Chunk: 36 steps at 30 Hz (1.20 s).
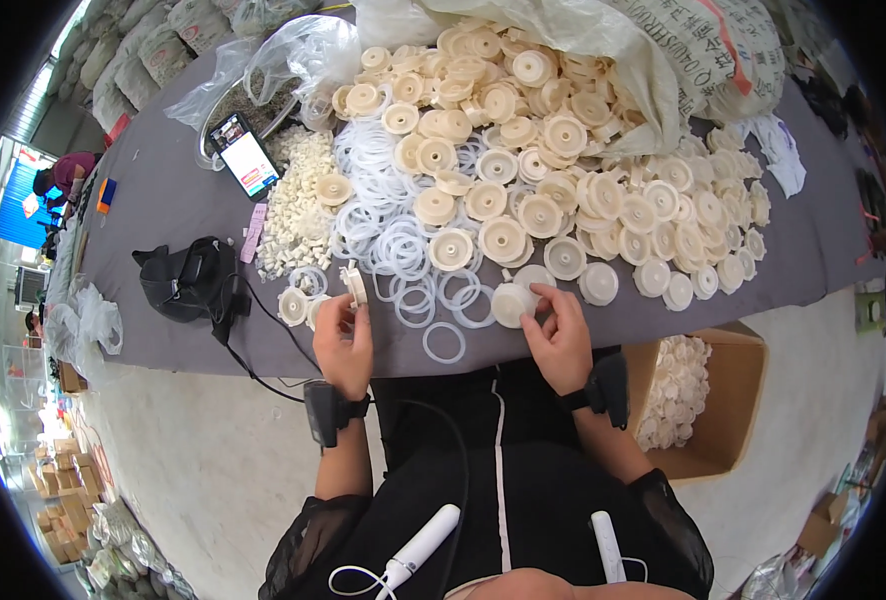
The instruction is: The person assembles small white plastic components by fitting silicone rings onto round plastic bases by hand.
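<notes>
My left hand (345,340) pinches a cream plastic wheel-like part (354,284) on edge, just above the near side of the table. My right hand (558,338) has its thumb and fingers closed on the rim of a cream round disc (510,306), flat side up. Between the hands lie loose translucent rings (445,342), some overlapping. Beside my left hand two more round parts (293,306) rest on the cloth. Past my right hand sits another cream cap (599,284).
A large heap of cream wheels (563,130) spreads from a woven sack (703,60). Left of it are a ring pile (383,190), small white pieces (298,190), a phone (244,155) and a black strapped device (188,280) with a cable. A cardboard box (743,400) holds parts below.
</notes>
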{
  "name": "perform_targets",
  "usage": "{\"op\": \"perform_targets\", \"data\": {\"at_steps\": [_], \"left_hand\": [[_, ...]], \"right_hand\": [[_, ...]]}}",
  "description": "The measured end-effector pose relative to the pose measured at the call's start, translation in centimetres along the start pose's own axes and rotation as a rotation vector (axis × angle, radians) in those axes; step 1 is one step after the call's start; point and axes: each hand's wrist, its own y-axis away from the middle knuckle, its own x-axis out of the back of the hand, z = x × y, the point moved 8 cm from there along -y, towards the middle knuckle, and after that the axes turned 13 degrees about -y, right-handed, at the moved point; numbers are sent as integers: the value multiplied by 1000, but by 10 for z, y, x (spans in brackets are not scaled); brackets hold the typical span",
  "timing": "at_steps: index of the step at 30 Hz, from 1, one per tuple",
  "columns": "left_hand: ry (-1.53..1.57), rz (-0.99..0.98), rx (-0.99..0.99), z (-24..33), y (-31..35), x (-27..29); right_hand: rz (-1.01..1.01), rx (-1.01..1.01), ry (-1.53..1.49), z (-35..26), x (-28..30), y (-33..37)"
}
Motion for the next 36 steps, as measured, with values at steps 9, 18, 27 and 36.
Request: {"op": "perform_targets", "data": {"at_steps": [9,18,27,36], "left_hand": [[1047,-594,237,59,33,-72],[11,-308,-289,76,16,-69],[765,-150,164,54,7,-45],[1135,-505,255,72,33,-78]], "right_hand": [[-178,56,-445,-8,-22,-2],[-141,-281,-682,12,-20,-4],[-127,-317,-689,21,-19,-5],[-235,-287,-916,11,-32,1]]}}
